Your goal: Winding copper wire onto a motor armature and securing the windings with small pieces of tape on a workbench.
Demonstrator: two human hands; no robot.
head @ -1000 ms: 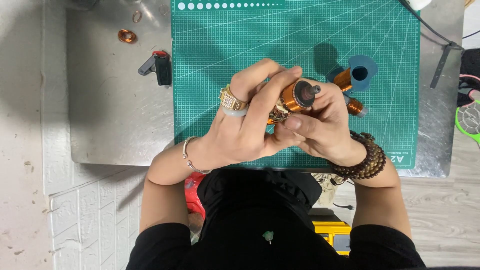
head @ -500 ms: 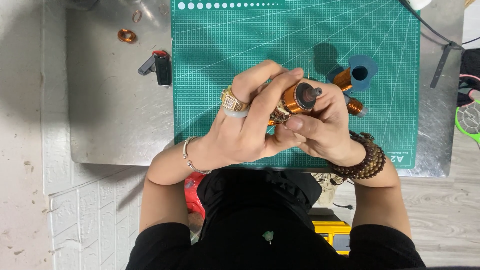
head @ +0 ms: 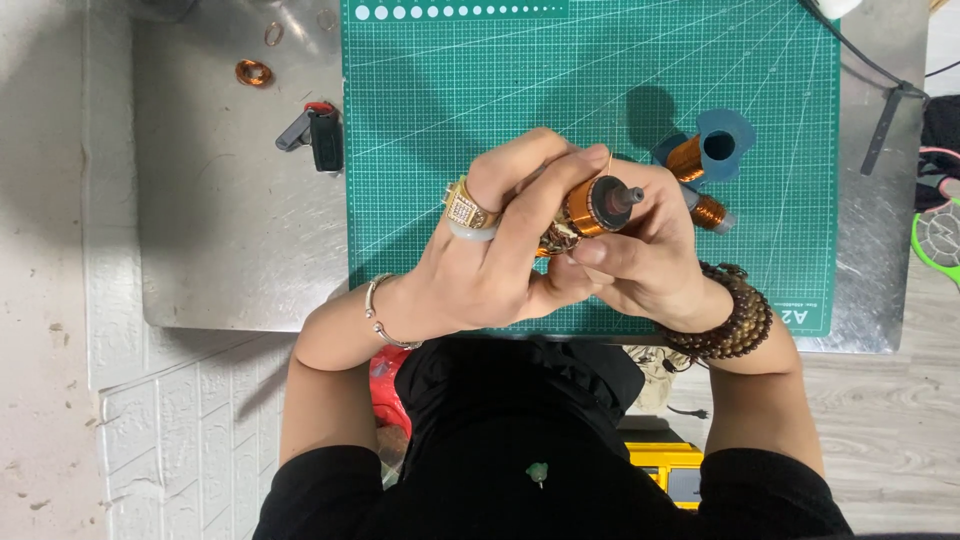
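Both my hands hold a small motor rotor with copper windings and a short steel shaft, above the green cutting mat. My left hand, with a gold ring and a bracelet, wraps over the rotor from the left. From the right, my right hand, with a bead bracelet on its wrist, pinches the rotor with thumb and fingers. A thin copper wire rises from the rotor near my fingertips. Just behind my right hand a blue spool of copper wire lies on the mat, with another copper-wound part beside it.
A metal table top carries the mat. On it to the left lie a black and red small tool and a copper wire coil. A black cable runs along the right. A green object sits at the right edge.
My hands and the rotor stay in nearly the same place; the fingers shift only slightly around the rotor.
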